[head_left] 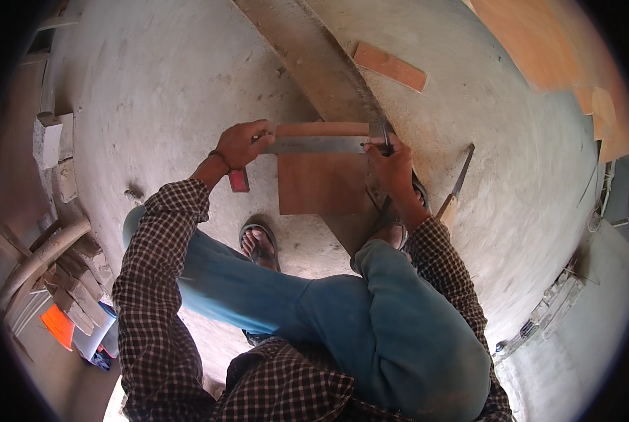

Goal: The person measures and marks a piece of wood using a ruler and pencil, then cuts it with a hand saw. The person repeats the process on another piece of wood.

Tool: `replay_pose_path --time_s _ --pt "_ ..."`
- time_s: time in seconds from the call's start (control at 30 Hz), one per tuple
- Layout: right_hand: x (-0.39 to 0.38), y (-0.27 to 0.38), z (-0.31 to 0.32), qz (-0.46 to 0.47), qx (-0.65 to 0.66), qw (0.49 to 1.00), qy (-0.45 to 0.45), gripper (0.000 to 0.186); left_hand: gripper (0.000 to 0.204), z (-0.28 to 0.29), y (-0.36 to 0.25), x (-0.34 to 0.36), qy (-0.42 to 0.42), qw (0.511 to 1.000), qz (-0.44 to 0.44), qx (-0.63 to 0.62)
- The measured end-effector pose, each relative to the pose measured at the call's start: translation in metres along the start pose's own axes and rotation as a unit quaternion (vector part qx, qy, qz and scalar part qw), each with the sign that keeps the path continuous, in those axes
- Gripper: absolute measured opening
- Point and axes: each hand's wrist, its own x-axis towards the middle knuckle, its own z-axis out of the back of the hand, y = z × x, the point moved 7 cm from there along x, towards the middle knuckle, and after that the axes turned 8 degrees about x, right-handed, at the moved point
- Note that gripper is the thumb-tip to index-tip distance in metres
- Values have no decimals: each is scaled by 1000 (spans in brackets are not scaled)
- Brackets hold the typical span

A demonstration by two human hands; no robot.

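A flat brown wooden board (321, 186) lies in front of me across a long thick plank. Over the upper part of the board runs a metal ruler (314, 145). My left hand (246, 146) is closed on the ruler's left end. At its right end the fingers of my right hand (392, 158) pinch the ruler, and a thin dark stick-like tool (385, 133) stands up beside them; its kind is not clear. A small red block-shaped item (238, 180) is just below my left wrist, partly hidden.
The long plank (307, 53) slants from the top down under the board. A narrow brown wood piece (390, 67) lies beyond it. A saw with a pale handle (459, 179) rests at right. Brown sheets (539, 42) are at upper right; timber scraps (68, 281) line the left.
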Motion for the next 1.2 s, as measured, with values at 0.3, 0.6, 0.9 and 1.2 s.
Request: replay_pose_path --time_s 0.3,0.6,0.9,1.2 --pt "8 0 -4 -2 -29 1000 9 23 24 -1 7 1 -38 999 7 -31" --pt "1 2 -5 27 -13 1000 -6 25 19 -9 7 0 -41 993 3 -115" --pt "1 0 -7 18 -25 999 -8 22 20 -9 6 3 -44 996 9 -72" --pt "-5 10 -8 37 -64 997 -21 27 24 -4 8 6 -56 996 18 -65"
